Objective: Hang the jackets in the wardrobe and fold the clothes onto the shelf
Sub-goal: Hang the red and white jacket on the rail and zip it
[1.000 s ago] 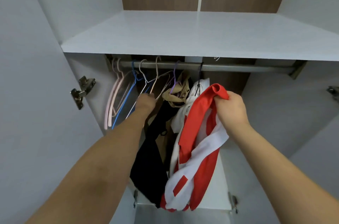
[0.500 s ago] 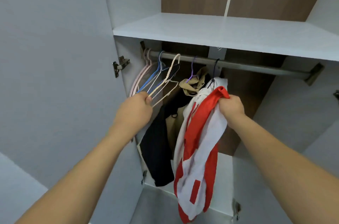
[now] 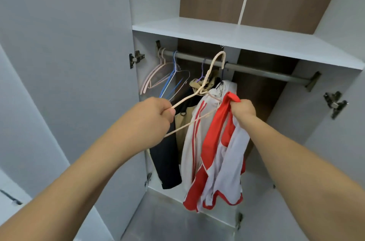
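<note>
Head view: left hand (image 3: pixel 154 117) grips a cream wire hanger (image 3: pixel 205 84); right hand (image 3: pixel 243 109) pinches a red-and-white jacket (image 3: pixel 217 153). Best to feed one hanger arm into the collar.

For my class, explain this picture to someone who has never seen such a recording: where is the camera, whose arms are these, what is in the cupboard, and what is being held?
There is no machine here. A person wears one wide-angle camera on the head, looking forward and down, so the two bare arms reaching in are their own. They stand at an open wardrobe. Under a white shelf runs a metal rail. On it hang a few bare hangers at the left, and beside them some clothes, among them a dark garment and a white jacket with red stripes. The left hand grips a beige hanger, its hook off the rail. The right hand grips a red and white jacket by its top, the rest hanging down loose.
</note>
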The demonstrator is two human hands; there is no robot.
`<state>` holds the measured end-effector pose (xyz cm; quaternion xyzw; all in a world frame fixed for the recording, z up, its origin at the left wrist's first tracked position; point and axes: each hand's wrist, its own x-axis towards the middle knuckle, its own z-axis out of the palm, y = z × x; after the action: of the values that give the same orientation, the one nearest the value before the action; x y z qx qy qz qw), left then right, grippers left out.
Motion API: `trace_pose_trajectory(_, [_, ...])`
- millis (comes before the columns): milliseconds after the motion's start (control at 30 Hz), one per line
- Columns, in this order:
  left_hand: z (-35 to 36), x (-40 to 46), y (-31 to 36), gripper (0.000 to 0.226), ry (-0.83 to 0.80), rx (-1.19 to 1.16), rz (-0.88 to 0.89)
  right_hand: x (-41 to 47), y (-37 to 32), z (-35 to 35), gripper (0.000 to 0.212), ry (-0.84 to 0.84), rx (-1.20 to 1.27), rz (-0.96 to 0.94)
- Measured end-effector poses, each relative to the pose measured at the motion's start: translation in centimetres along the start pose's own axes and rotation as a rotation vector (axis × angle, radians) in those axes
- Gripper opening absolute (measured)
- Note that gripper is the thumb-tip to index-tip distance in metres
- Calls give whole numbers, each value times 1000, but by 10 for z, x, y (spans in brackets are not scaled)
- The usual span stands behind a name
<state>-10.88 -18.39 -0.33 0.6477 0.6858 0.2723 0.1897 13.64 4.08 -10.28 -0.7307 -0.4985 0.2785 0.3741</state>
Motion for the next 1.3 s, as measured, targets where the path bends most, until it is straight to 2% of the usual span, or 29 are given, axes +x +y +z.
trace_pose_trajectory(233, [3, -22, 8, 30, -9, 39, 60, -2, -7, -30, 29, 53, -46, -120])
trace_pose_trajectory(367, [19, -10, 12, 30, -38, -18, 110, -19, -16, -37, 35, -54, 32, -231])
trace_pose_trajectory(433, [30, 0, 7, 30, -63, -86, 134, -37, -20, -40, 38, -45, -10, -356])
trace_pose_trajectory(500, [40, 12, -2, 32, -55, -199, 143, -56, -20, -45, 31, 79, -108, -544])
trace_pose_trajectory(567, [46, 25, -15, 36, -62, -400, 74, -73, -20, -53, 23, 167, -91, -743])
trace_pose_trajectory(633, [51, 34, -20, 40, -112, -593, 40, -85, -21, -62, 15, 175, -52, -848])
trace_pose_trajectory(667, [54, 37, -19, 42, -126, -633, 59, -91, -25, -65, 22, 161, -52, -890])
trace_pose_trajectory(733, [59, 42, -11, 41, -120, -625, 127, -102, -36, -71, 28, 130, -46, -964])
trace_pose_trajectory(867, [61, 43, 2, 35, -61, -536, 254, -114, -61, -79, 15, 116, -205, -1054])
trace_pose_trajectory(933, [59, 41, 3, 29, 34, -469, 290, -111, -66, -83, 14, 76, -284, -1052])
trace_pose_trajectory(967, [59, 40, 2, 22, 137, -336, 321, -109, -67, -84, 13, 65, -304, -1050])
trace_pose_trajectory(1000, [60, 40, -2, 18, 297, -148, 354, -107, -68, -84, 12, 69, -313, -1043])
trace_pose_trajectory(1067, [64, 36, -12, 34, 697, 121, 409, -104, -68, -83, 11, 107, -294, -1001])
trace_pose_trajectory(1100, [68, 30, -15, 31, 829, 115, 479, -102, -68, -83, 11, 133, -271, -975])
trace_pose_trajectory(1133, [76, 25, -19, 22, 856, 62, 574, -99, -68, -84, 11, 162, -246, -951])
trace_pose_trajectory(1200, [102, 18, -29, 9, 641, -35, 676, -95, -66, -84, 13, 206, -182, -893])
trace_pose_trajectory(1233, [116, 17, -32, 5, 466, -86, 552, -94, -66, -84, 14, 219, -147, -863])
trace_pose_trajectory(1267, [127, 19, -35, 6, 267, -163, 331, -93, -66, -83, 15, 230, -117, -839])
trace_pose_trajectory(1300, [136, 25, -38, 22, 36, -267, 80, -93, -66, -84, 15, 234, -86, -818])
